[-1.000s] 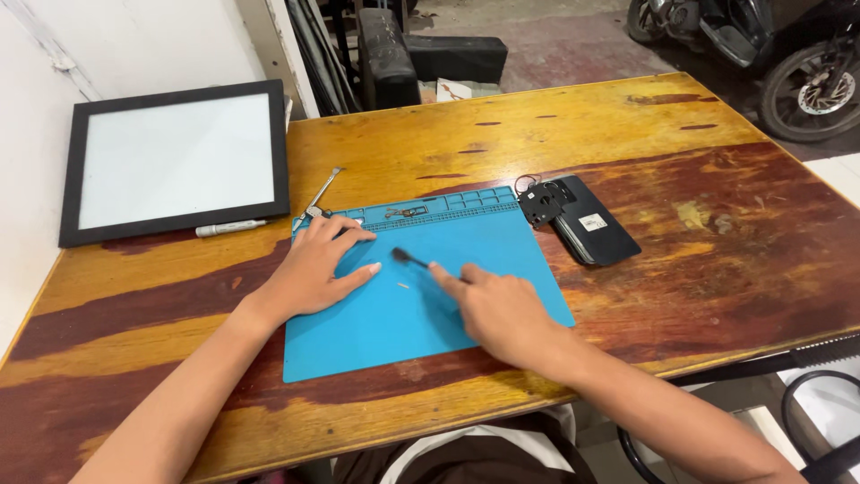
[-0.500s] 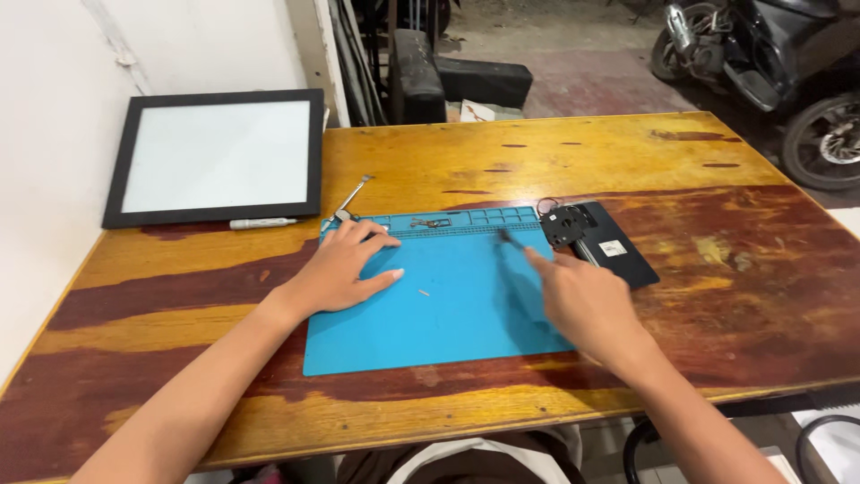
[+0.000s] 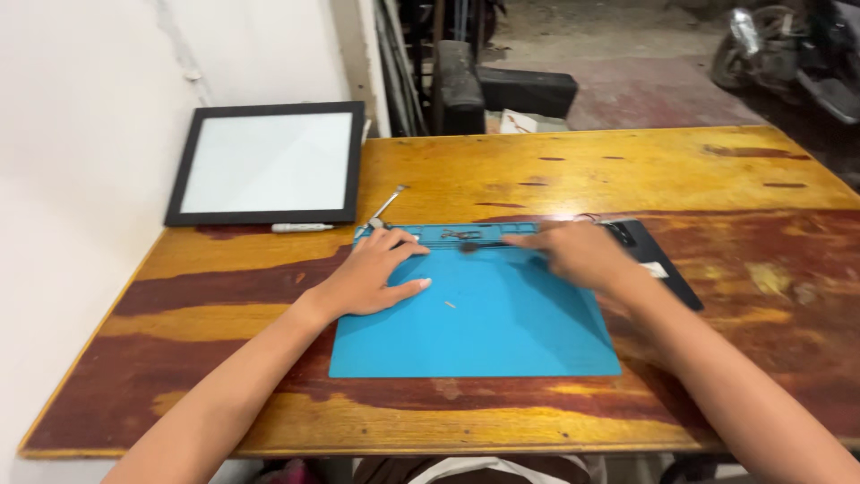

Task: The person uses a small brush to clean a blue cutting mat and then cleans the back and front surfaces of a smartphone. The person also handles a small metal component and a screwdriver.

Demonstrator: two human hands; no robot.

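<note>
The left hand (image 3: 372, 273) lies spread flat on the blue rectangular silicone mat (image 3: 484, 314) on the wooden worktop (image 3: 573, 170). The right hand (image 3: 573, 255) pinches a thin dark tool (image 3: 488, 245) at the mat's far edge; the black phone (image 3: 658, 269) lies right, untouched.

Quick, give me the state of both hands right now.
Left hand: open, resting flat on the blue mat, holding nothing.
Right hand: closed on a thin dark tool, tip at the mat's top trays.

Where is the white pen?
In the head view, the white pen lies on the wooden table, far left, just below the black-framed panel and left of the blue mat.
</note>
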